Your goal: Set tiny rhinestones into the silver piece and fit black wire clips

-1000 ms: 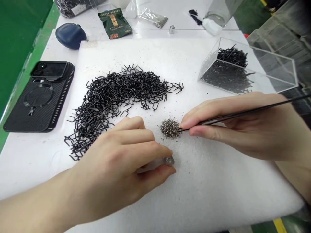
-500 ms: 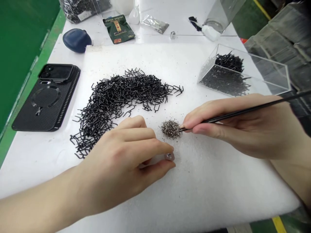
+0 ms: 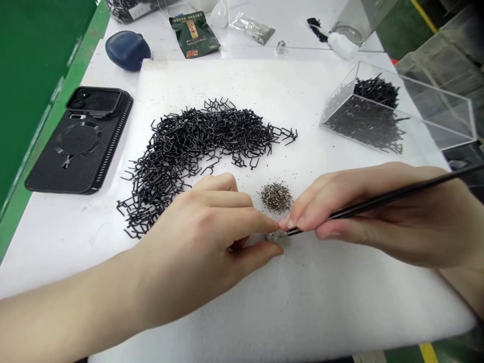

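My left hand (image 3: 204,237) rests on the white foam pad (image 3: 302,302) and pinches a small clear part (image 3: 273,237) between thumb and fingers. My right hand (image 3: 378,212) grips thin black tweezers (image 3: 397,194), their tip touching the small part at my left fingertips. Just above the tips lies a little heap of tiny silvery bits (image 3: 277,196). A big curved pile of black bent wire clips (image 3: 196,146) spreads behind my left hand.
A clear tilted box (image 3: 434,108) with more black clips stands at the right. A phone in a black case (image 3: 81,143) lies left. A dark blue pouch (image 3: 127,49), a green packet (image 3: 194,33), small bags and a bottle sit at the back.
The tweezers' tip has left the silvery heap and come down to the small part in my left fingers. The view has shifted slightly.
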`<action>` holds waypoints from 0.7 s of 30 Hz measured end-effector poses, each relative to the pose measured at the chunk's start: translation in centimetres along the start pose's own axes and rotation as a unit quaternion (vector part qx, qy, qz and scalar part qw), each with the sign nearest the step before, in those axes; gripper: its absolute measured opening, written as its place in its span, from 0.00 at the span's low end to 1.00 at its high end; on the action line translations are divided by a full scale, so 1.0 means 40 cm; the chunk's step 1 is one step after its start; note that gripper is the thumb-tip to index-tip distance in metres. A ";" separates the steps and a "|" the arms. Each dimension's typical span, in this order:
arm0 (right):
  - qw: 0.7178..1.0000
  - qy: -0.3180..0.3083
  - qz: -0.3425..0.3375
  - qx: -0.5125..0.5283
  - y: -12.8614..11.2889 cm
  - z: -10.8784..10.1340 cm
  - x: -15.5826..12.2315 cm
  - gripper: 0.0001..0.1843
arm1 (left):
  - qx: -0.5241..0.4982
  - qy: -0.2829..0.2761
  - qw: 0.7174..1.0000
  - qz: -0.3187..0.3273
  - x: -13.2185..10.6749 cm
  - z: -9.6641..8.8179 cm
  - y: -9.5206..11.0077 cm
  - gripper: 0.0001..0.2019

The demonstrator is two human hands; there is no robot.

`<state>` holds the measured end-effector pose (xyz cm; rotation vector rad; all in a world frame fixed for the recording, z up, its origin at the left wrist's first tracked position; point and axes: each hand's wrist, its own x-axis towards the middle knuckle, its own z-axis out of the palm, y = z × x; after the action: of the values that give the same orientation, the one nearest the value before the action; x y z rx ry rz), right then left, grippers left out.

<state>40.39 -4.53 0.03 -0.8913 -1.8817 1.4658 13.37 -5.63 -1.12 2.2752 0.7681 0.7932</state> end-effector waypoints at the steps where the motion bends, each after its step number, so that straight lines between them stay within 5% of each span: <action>1: 1.000 -0.008 -0.006 -0.012 0.001 -0.001 -0.001 0.07 | -0.003 0.002 1.000 0.003 0.002 0.001 0.000 0.05; 8: 0.997 -0.015 -0.034 -0.068 0.000 -0.001 -0.003 0.02 | 0.022 -0.053 0.997 -0.048 0.014 -0.016 0.018 0.05; 21: 0.999 0.008 -0.019 -0.039 -0.005 0.000 0.002 0.05 | 0.016 -0.047 0.998 -0.048 0.015 -0.021 0.024 0.05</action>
<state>40.32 -4.49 0.24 -0.8962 -1.9439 1.3682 13.49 -5.58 0.27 2.2684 0.8442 0.6295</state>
